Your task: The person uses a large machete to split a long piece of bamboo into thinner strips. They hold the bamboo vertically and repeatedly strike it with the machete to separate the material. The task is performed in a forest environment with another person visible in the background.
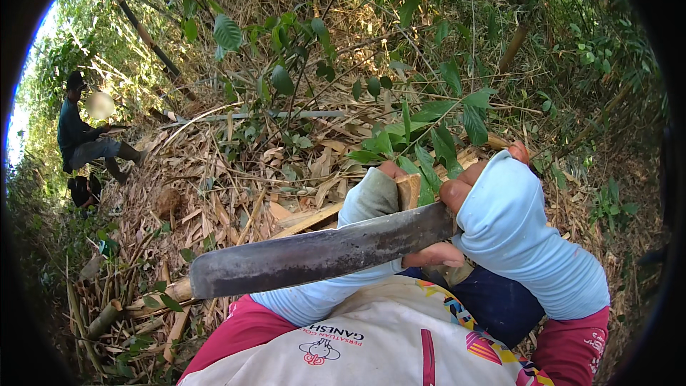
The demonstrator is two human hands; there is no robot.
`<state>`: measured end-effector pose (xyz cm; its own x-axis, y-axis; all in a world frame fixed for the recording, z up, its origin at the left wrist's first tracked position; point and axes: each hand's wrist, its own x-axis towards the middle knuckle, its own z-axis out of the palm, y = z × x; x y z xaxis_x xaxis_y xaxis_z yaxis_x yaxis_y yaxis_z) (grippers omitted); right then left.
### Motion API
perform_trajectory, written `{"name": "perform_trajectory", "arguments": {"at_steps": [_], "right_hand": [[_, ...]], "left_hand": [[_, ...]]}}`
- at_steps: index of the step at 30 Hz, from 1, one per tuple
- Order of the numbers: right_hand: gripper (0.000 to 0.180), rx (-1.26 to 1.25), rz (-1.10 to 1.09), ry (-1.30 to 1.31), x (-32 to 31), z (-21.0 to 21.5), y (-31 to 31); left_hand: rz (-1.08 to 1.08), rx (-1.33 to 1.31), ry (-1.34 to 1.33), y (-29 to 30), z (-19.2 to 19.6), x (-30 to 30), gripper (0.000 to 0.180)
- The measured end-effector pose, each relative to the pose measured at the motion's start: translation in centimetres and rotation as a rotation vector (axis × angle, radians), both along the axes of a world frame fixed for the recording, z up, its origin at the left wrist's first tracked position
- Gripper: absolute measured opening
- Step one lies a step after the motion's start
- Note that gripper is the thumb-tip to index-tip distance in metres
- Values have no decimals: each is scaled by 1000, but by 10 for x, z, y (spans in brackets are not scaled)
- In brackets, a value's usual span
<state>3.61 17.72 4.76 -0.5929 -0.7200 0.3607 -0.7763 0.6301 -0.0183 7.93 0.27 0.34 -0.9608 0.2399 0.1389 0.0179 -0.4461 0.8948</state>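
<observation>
A long machete point(321, 250) with a broad, dark, worn blade lies across in front of my body, its blunt end to the left. My right hand point(468, 182), mostly covered by a light blue sleeve, is closed at the blade's right end, where the handle is hidden. My left hand point(375, 189), in a light blue sleeve with a greyish patch, is partly behind the blade. Its fingers are closed on a pale piece of split wood or bamboo point(409, 191), whose lower part the blade hides. Green leaves point(436, 129) hang just beyond both hands.
Dry leaves and bamboo scraps point(221, 193) cover the sloping ground. Cut bamboo pieces point(107, 318) lie at the lower left. Another person point(86, 132) in dark clothes sits at the far left. A leaning bamboo stem point(136, 18) stands behind, with dense undergrowth at right.
</observation>
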Motion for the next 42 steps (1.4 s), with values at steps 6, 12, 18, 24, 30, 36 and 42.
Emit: {"name": "perform_trajectory", "arguments": {"at_steps": [6, 12, 18, 24, 30, 36, 42], "right_hand": [[13, -14, -4, -23, 1, 0, -1], [13, 15, -32, -53, 3, 1, -3], [13, -8, -35, -68, 4, 0, -4], [15, 36, -35, -43, 4, 1, -1], [13, 83, -4, 19, 0, -2, 1], [48, 110, -28, -29, 0, 3, 2], [62, 98, -21, -16, 0, 0, 4]], "left_hand": [[-9, -43, 127, -7, -11, -4, 90], [-69, -102, 105, -8, -10, -5, 90], [-165, 89, 0, -5, -13, -5, 89], [1, -118, 66, -6, -9, 0, 84], [135, -371, 263, -6, -12, -2, 76], [44, 14, -118, 8, -14, -9, 73], [19, -252, 191, 1, -29, -14, 75]]}}
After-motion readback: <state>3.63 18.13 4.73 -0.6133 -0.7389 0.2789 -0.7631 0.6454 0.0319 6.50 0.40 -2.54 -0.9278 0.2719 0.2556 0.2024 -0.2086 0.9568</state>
